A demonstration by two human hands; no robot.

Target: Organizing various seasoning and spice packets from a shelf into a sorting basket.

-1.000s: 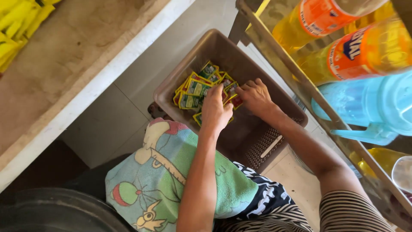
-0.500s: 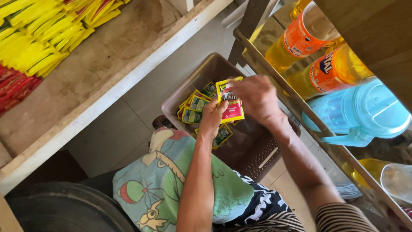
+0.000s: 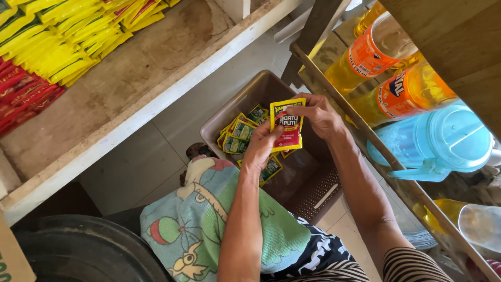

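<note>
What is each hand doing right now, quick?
Left hand: closed on the lower edge of the red and yellow sachet.
Right hand: closed on the same sachet's upper right edge, above the brown basket.

At the centre of the frame your left hand (image 3: 261, 147) and right hand (image 3: 318, 116) pinch a red-and-yellow sachet (image 3: 287, 125) between them above the brown plastic basket (image 3: 308, 183) of green-and-yellow sachets (image 3: 237, 137), while yellow packets (image 3: 68, 42) line the wooden shelf (image 3: 156, 68) at upper left.
</note>
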